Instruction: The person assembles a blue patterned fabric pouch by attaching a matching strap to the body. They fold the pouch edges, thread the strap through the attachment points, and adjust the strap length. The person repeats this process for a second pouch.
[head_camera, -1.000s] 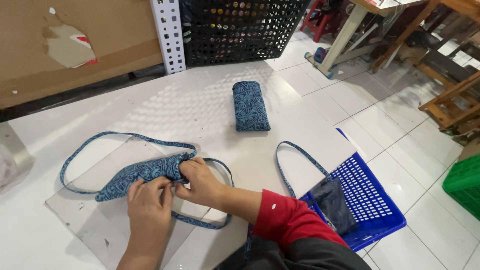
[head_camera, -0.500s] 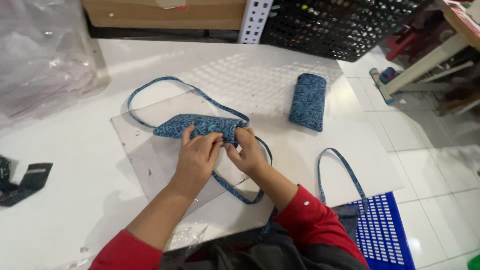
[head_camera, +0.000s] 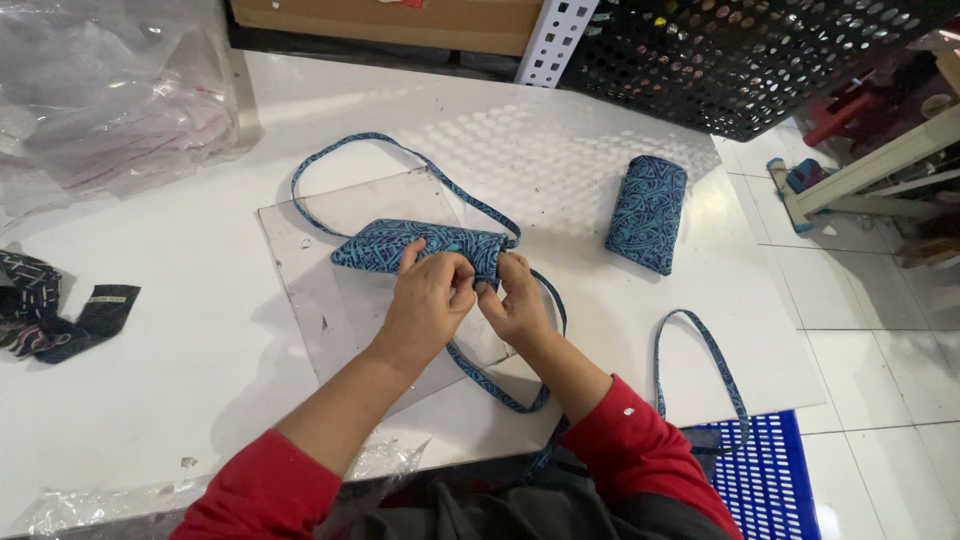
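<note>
- Left hand (head_camera: 425, 300): rests on the right end of the folded blue patterned fabric pouch (head_camera: 415, 247); fingers pinch the pouch fabric at its lower edge.
- Right hand (head_camera: 518, 300): placed just beside the left hand, fingers clenched on the same end of the pouch, at its corner.
- Pouch position: lies flat on a clear plastic sheet (head_camera: 310, 275), near the middle of the white desk (head_camera: 170, 370). Its long strap (head_camera: 400, 153) loops out toward the far side of the sheet and back, then runs under the hands toward the near desk edge.
- A second rolled pouch (head_camera: 647, 213) of the same fabric lies well apart to the right, near the right desk edge.
- A further strap (head_camera: 715, 355) hangs over the right front corner of the desk, above a blue plastic basket (head_camera: 765, 480) on the floor.
- Left boundary: crumpled clear plastic bags (head_camera: 100, 100) at the far left; dark fabric scraps (head_camera: 60, 310) near the left edge.
- Far boundary: a black perforated crate (head_camera: 760, 60) and a cardboard box (head_camera: 400, 20).
- Bare desk surface lies between the sheet and the scraps, and between the two pouches.
</note>
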